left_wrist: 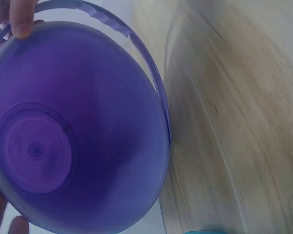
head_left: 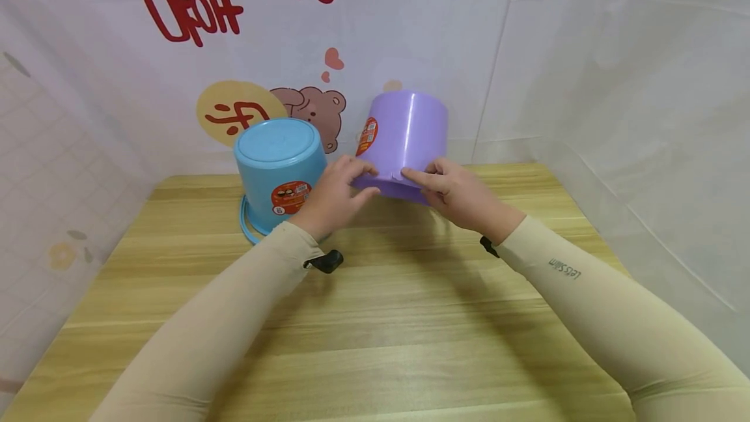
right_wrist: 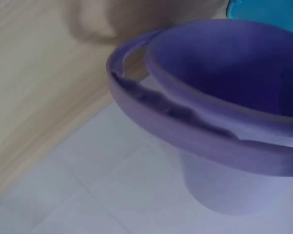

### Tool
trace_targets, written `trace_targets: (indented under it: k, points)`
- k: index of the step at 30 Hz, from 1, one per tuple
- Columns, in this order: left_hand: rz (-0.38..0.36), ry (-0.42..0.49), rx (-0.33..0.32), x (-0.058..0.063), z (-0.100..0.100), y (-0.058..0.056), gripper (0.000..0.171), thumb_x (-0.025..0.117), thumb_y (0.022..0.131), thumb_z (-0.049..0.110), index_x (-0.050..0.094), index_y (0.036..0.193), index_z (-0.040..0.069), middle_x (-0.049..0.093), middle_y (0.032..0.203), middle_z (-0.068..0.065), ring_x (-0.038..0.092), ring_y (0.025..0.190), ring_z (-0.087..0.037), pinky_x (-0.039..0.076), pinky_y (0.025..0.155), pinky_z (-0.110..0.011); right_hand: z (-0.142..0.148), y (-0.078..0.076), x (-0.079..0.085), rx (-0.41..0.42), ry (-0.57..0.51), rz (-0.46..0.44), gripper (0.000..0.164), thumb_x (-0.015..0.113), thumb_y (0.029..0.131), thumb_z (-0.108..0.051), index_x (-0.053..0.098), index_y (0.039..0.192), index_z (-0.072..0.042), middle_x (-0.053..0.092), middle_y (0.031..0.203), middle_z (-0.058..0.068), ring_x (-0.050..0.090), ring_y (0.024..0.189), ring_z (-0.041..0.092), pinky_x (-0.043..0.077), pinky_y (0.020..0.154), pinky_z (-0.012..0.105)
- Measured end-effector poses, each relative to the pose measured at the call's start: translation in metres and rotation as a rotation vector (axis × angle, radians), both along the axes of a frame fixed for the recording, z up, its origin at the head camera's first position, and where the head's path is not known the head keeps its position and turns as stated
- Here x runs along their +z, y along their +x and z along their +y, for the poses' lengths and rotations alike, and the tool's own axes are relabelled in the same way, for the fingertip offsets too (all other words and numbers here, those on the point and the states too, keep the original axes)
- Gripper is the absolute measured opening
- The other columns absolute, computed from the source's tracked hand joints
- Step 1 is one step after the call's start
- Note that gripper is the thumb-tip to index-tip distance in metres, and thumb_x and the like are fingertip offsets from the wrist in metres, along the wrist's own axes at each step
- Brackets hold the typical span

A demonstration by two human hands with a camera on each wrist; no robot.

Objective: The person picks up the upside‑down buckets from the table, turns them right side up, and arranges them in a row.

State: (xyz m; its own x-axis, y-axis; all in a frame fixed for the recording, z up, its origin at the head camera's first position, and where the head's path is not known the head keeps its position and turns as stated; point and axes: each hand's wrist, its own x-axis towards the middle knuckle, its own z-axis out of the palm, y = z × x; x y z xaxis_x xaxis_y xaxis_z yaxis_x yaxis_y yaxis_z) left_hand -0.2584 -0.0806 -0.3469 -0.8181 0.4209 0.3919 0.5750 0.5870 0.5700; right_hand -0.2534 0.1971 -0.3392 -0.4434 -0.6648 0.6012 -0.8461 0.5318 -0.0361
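A purple bucket is tilted with its mouth toward me, and the left wrist view looks into its purple inside. My left hand grips the left side of its rim. My right hand pinches the rim at the right, index finger along the outer wall. The bucket's handle hangs out past the rim in the right wrist view. Just left of my left hand, a blue bucket stands upside down on the table, its handle low at the left.
The wood-grain table extends in front of both buckets. Behind it hangs a white printed curtain with red characters and a bear. More pale curtain closes off both sides. A dark strap end sticks out at my left wrist.
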Motion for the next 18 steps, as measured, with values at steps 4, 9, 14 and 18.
trace_targets:
  k: [4, 9, 14, 18]
  points:
    - [0.025, 0.018, 0.0, 0.0, -0.003, 0.0, 0.029, 0.073, 0.101, 0.025, 0.071, 0.128, 0.015, 0.063, 0.13, -0.009, 0.056, 0.122, -0.03, 0.05, 0.101, -0.049, 0.001, -0.002, 0.003, 0.007, -0.005, 0.007, 0.052, 0.071, 0.087, 0.014, 0.072, 0.134, -0.009, 0.057, 0.084, 0.013, 0.05, 0.069, 0.021, 0.043, 0.059, 0.031]
    - [0.037, 0.042, 0.002, 0.0, -0.005, 0.0, 0.032, 0.074, 0.101, 0.026, 0.071, 0.131, 0.018, 0.062, 0.13, -0.009, 0.055, 0.12, -0.03, 0.051, 0.096, -0.047, 0.002, -0.002, 0.006, -0.006, -0.025, -0.008, 0.052, 0.069, 0.089, 0.014, 0.071, 0.136, -0.009, 0.055, 0.08, 0.01, 0.044, 0.065, 0.017, 0.04, 0.057, 0.029]
    - [0.049, 0.069, -0.005, 0.001, -0.007, 0.0, 0.036, 0.074, 0.1, 0.025, 0.071, 0.136, 0.019, 0.059, 0.131, -0.009, 0.053, 0.123, -0.03, 0.049, 0.1, -0.048, 0.002, -0.001, 0.008, -0.031, -0.064, -0.022, 0.05, 0.067, 0.09, 0.013, 0.071, 0.135, -0.008, 0.062, 0.086, 0.014, 0.049, 0.066, 0.02, 0.043, 0.057, 0.031]
    - [0.068, 0.078, -0.008, 0.003, -0.007, 0.0, 0.039, 0.073, 0.101, 0.025, 0.069, 0.14, 0.019, 0.057, 0.131, -0.009, 0.052, 0.123, -0.03, 0.048, 0.103, -0.048, 0.001, -0.001, 0.012, -0.055, -0.096, -0.036, 0.048, 0.069, 0.091, 0.01, 0.072, 0.135, -0.007, 0.066, 0.09, 0.018, 0.053, 0.068, 0.023, 0.046, 0.059, 0.034]
